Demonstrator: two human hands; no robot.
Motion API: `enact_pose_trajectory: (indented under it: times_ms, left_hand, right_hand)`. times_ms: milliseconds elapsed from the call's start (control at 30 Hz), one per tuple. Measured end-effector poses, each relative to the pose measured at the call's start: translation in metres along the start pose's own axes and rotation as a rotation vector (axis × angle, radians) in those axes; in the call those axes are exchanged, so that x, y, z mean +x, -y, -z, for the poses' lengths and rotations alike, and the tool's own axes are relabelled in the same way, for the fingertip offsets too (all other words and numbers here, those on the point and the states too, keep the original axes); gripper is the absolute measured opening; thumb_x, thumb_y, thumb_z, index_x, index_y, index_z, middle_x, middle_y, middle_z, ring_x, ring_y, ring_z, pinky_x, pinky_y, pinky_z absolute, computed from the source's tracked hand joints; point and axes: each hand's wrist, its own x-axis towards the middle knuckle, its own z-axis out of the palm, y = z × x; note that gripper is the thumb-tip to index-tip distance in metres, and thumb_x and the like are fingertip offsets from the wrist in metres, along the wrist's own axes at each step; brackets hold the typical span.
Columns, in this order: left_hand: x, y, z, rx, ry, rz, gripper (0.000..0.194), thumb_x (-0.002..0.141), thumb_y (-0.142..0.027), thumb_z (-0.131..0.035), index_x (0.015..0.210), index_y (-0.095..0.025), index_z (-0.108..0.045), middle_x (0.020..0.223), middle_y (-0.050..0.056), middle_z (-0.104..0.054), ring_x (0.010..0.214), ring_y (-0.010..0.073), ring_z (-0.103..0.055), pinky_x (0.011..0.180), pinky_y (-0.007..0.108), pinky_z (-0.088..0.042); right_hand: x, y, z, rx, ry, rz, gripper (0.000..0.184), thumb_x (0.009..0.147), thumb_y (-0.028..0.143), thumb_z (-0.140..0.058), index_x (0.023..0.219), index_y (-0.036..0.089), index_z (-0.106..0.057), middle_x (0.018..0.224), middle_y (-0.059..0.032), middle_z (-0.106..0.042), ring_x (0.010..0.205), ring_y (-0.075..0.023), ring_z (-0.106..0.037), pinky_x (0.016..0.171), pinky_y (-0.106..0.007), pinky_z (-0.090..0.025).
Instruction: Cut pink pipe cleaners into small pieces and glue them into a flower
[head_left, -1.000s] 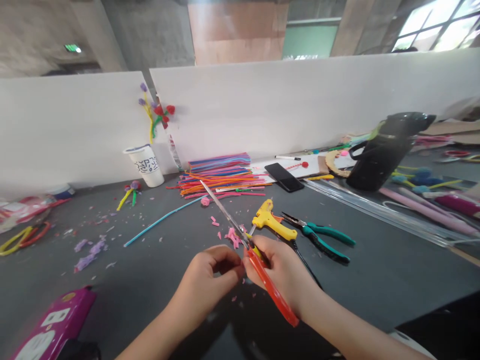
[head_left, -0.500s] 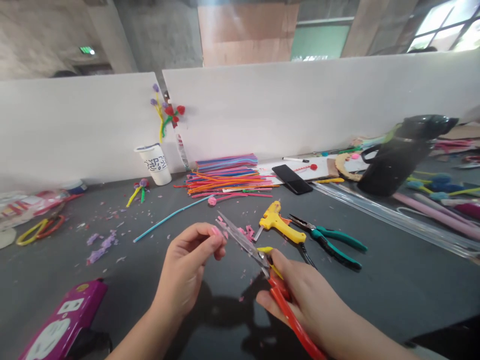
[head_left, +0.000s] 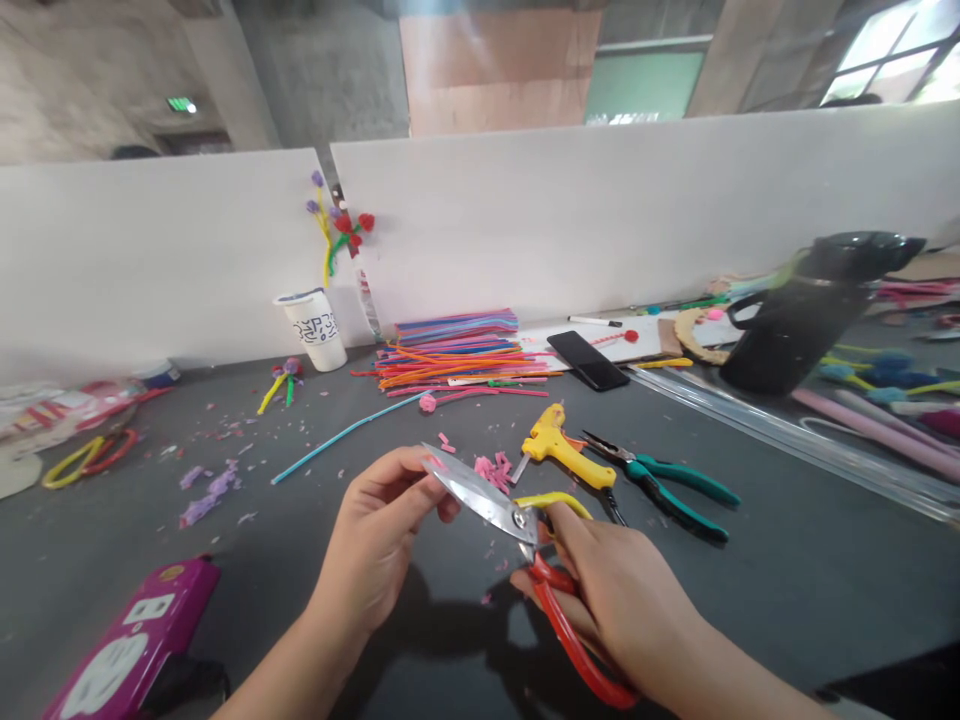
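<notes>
My left hand [head_left: 390,530] pinches a small pink piece [head_left: 436,462] between thumb and forefinger; most of it is hidden by the fingers and a blade. My right hand [head_left: 600,580] grips a pair of scissors [head_left: 480,495] with one red and one yellow handle. Their blades point left, and the tips lie at my left fingertips. Small pink cuttings [head_left: 495,470] lie on the dark table just behind the blades. A pink pipe cleaner [head_left: 480,392] with a fuzzy ball at its end rests farther back, beside a light blue stem [head_left: 352,435].
A yellow glue gun [head_left: 566,450] and green-handled pliers [head_left: 667,480] lie to the right. Behind are bundled pipe cleaners [head_left: 450,360], a phone [head_left: 587,360], a paper cup [head_left: 315,335] and a black jug [head_left: 787,320]. A purple power strip [head_left: 142,640] sits front left.
The scissor blades have turned to show their broad side and come closer together at my left fingertips. A pink bit now lies on the table behind the tips.
</notes>
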Motion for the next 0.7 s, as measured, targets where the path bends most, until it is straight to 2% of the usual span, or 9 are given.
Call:
enact_pose_trajectory:
  times_ms: [700]
  left_hand:
    - [0.0012,0.0015,0.003,0.001,0.075,-0.038,0.005,0.071,-0.015,-0.064,0.068,-0.018,-0.066,0.063,-0.003,-0.06,0.055,0.0068,-0.053,0.056,0.018,-0.042]
  right_hand:
    - [-0.0025,0.001,0.0006,0.02,-0.049,0.034,0.028,0.079,0.047,-0.049,0.07,0.021,-0.042,0.052,0.0029,-0.053,0.043,-0.0138,-0.05,0.043,-0.022,-0.03]
